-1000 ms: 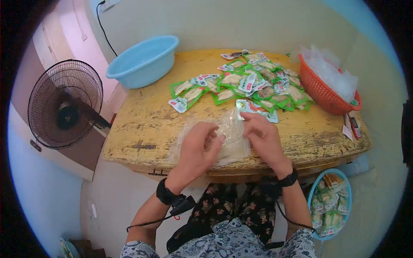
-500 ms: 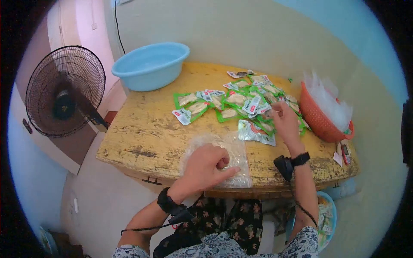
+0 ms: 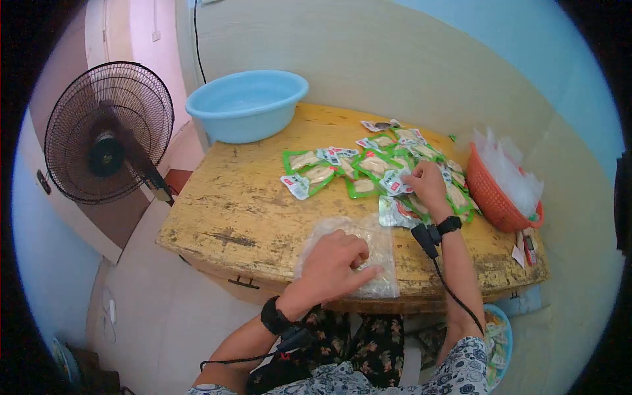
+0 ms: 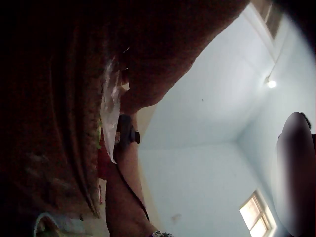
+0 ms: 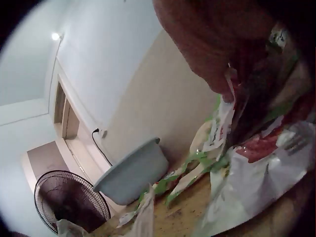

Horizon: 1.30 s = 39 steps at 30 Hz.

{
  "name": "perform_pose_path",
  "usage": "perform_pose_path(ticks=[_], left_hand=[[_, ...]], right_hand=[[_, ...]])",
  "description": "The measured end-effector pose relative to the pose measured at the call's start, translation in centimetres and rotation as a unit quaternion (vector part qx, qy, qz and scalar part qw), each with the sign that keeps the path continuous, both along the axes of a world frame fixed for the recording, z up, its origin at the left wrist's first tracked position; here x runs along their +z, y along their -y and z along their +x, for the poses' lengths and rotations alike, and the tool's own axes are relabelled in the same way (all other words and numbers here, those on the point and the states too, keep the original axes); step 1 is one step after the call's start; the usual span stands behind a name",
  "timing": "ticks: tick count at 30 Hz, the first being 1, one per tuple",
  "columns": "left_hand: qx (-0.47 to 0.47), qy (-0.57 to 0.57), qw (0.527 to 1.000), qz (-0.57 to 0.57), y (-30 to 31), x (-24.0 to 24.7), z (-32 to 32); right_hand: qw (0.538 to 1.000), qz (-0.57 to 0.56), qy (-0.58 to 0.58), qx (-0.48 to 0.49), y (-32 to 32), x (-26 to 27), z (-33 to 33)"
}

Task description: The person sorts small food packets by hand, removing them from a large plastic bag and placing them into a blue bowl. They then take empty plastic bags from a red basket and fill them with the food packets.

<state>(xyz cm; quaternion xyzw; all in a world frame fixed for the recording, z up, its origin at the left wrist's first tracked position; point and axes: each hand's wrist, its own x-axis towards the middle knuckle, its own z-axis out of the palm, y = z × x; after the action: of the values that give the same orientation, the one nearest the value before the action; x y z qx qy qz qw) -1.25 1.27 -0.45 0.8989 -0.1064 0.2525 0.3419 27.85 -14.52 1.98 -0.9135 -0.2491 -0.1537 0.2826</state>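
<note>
On the clear plastic bags point(image 3: 380, 263) at the table's front edge rests my left hand point(image 3: 332, 266), its thumb out to the right and its fingers loosely bent. My right hand point(image 3: 429, 187) reaches into the heap of green-edged food packets point(image 3: 373, 164). The right wrist view shows its fingertips point(image 5: 224, 94) pinching the white edge of a packet point(image 5: 222, 123). A white-and-green packet point(image 3: 395, 212) lies just below that hand. In the left wrist view, clear plastic point(image 4: 111, 108) shows beside the dark, close hand point(image 4: 163, 49).
A light blue basin point(image 3: 247, 108) stands at the table's back left. At the right is a red basket point(image 3: 490, 191) with clear bags point(image 3: 503, 161). A black fan point(image 3: 108, 131) is left of the table point(image 3: 217, 197). Below right, a blue tub point(image 3: 505, 329) holds packets.
My right hand has left the plastic bags and moved up and right into the packet heap. My left hand has stayed on the bags. The head view has shifted.
</note>
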Motion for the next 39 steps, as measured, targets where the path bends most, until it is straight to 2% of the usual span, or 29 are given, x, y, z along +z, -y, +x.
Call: perform_pose_path(ticks=[7,13,14,17,20,23,25,26,29,35,39], left_hand=[[0.002,-0.002,1.000,-0.019,0.1,-0.2,0.1],[0.039,-0.009,0.998,-0.040,0.4,-0.3,-0.2],[0.044,-0.014,0.998,-0.039,0.6,-0.2,-0.1],[0.074,-0.054,0.996,-0.018,1.4,1.1,-0.2],[0.109,-0.037,0.988,0.099,2.8,1.9,0.4],[0.149,0.061,0.972,0.168,4.0,0.6,2.0],[0.160,0.080,0.967,0.180,4.4,0.1,2.7],[0.165,0.090,0.965,0.185,4.6,-0.1,3.0],[0.152,0.135,0.963,0.178,5.3,-0.8,3.6],[0.103,0.119,0.982,0.109,5.4,-2.8,4.2],[0.068,0.083,0.993,0.058,4.8,-2.4,3.3]], right_hand=[[0.976,0.189,-0.006,0.112,2.2,-1.9,0.0],[0.963,0.258,-0.019,0.079,8.0,-0.3,-6.4],[0.954,0.287,-0.059,0.066,9.1,-0.2,-7.6],[0.961,0.264,-0.038,0.068,12.7,-2.5,-8.7],[0.956,0.262,-0.123,0.047,15.0,-3.4,-10.7],[0.939,0.301,-0.166,0.017,15.1,-3.9,-12.7],[0.985,0.145,-0.077,-0.045,14.7,-2.7,-14.8],[0.994,0.065,-0.031,-0.076,14.6,-2.3,-15.5],[0.996,0.031,0.000,-0.087,14.8,-2.6,-16.2],[0.993,0.065,-0.099,-0.029,15.6,-2.2,-16.3],[0.959,0.241,-0.145,0.022,16.5,-4.1,-16.0]])
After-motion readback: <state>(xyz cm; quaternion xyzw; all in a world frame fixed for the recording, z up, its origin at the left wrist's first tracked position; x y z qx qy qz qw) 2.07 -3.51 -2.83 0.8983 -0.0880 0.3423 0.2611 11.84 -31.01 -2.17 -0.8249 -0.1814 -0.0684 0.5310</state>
